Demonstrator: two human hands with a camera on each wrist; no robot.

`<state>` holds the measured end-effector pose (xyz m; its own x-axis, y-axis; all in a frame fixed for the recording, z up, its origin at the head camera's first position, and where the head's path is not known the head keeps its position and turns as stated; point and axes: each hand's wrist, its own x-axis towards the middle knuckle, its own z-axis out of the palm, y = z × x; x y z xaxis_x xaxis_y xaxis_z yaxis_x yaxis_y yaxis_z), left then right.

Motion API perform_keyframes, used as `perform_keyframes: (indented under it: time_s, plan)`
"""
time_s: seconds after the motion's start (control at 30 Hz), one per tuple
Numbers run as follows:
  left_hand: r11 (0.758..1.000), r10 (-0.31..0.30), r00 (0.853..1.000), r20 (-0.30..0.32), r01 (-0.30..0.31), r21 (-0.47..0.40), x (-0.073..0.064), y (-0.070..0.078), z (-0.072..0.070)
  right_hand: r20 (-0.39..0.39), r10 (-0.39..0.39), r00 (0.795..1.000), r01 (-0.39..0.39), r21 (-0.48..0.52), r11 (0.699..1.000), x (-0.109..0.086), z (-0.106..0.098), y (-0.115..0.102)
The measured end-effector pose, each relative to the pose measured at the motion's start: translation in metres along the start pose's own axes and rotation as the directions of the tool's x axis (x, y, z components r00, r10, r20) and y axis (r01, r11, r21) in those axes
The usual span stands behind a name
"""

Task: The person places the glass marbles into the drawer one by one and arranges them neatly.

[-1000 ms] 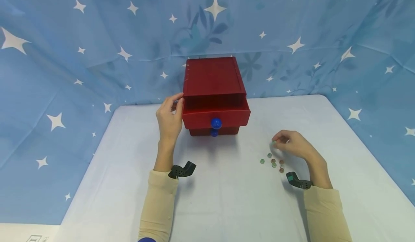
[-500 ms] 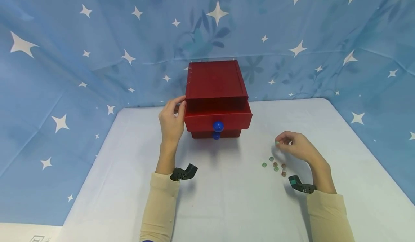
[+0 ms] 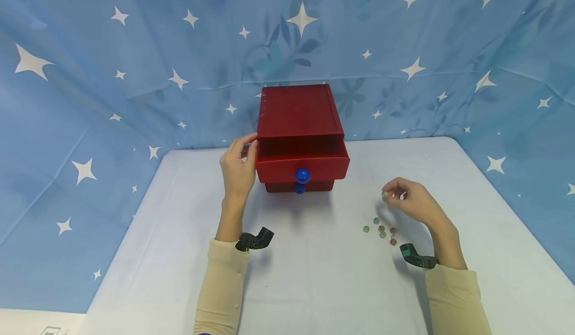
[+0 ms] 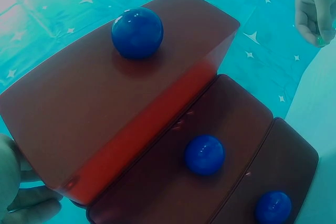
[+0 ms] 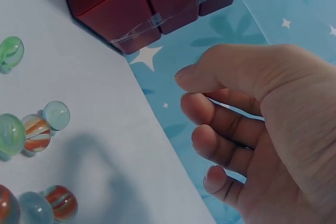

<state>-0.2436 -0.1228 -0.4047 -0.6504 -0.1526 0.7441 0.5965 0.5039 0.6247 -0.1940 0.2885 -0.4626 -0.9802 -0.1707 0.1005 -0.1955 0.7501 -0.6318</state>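
Note:
My left hand [image 3: 238, 170] rests its fingers and thumb against the left side of a red drawer cabinet [image 3: 296, 110], beside the pulled-out top drawer [image 3: 278, 169]. That drawer's round blue knob [image 4: 137, 33] is untouched. Over the table's right part, my right hand [image 3: 413, 202] pinches a green marble [image 3: 384, 193] between thumb and fingertips. The fingers hide this marble in the right wrist view, while a bit of green shows in the left wrist view. Below the right hand lie several glass marbles [image 3: 381, 228], some clear green, some orange-striped [image 5: 62, 203].
Two lower drawers with blue knobs [image 4: 205, 155] are pushed in. The cabinet stands at the back of a white-covered table [image 3: 305, 275]. Behind it hangs a blue star-patterned cloth [image 3: 197, 110].
My right hand has risen slightly with the green marble, away from the others. The left hand keeps its place at the cabinet. The head view has shifted a little.

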Motion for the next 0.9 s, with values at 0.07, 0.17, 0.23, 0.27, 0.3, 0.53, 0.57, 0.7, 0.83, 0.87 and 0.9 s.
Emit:
perform_keyframes:
  time_s: [0.07,0.17,0.23,0.27,0.3,0.53,0.57,0.7,0.83,0.87,0.9]
  plan:
    - [1.0,-0.005,1.0,0.005,0.005,0.002,0.0,0.0,0.0,-0.011,-0.01,1.0,0.01,-0.003,1.0,0.0,0.0,-0.001]
    - [1.0,-0.008,1.0,0.008,0.008,0.005,0.0,0.0,-0.001,-0.029,-0.02,0.999,0.02,-0.008,1.0,0.0,0.0,-0.001]
    - [1.0,-0.008,1.0,0.008,0.008,0.007,0.0,0.001,-0.001,-0.04,-0.023,0.999,0.022,-0.009,1.0,0.0,-0.001,-0.002]
    - [1.0,-0.008,1.0,0.007,0.008,0.007,0.0,0.001,-0.001,-0.046,-0.024,0.999,0.024,-0.009,1.0,-0.001,-0.001,-0.003]
    - [1.0,-0.007,1.0,0.006,0.007,0.005,0.0,0.001,-0.001,-0.052,-0.026,0.998,0.025,-0.01,1.0,-0.001,-0.001,-0.003]
    - [1.0,0.0,1.0,0.006,-0.001,0.008,0.0,0.0,0.0,-0.099,-0.042,0.994,0.042,0.004,0.999,-0.002,-0.002,-0.009]
    - [1.0,0.001,1.0,0.007,-0.001,0.008,0.0,0.001,0.0,-0.103,-0.045,0.994,0.046,0.007,0.999,-0.002,-0.002,-0.01]
    - [1.0,-0.005,1.0,0.011,0.005,0.009,0.0,0.001,0.0,-0.11,-0.052,0.993,0.053,0.013,0.998,-0.003,-0.004,-0.014]
    - [1.0,-0.017,1.0,0.014,0.017,0.006,0.0,0.002,0.0,-0.111,-0.053,0.992,0.054,0.014,0.998,-0.004,-0.005,-0.019]
    - [1.0,-0.019,1.0,0.015,0.019,0.005,0.0,0.002,-0.001,-0.113,-0.053,0.992,0.055,0.014,0.998,-0.004,-0.006,-0.021]
    - [1.0,-0.02,1.0,0.015,0.02,0.004,0.0,0.002,-0.001,-0.113,-0.053,0.992,0.055,0.014,0.998,-0.005,-0.007,-0.022]
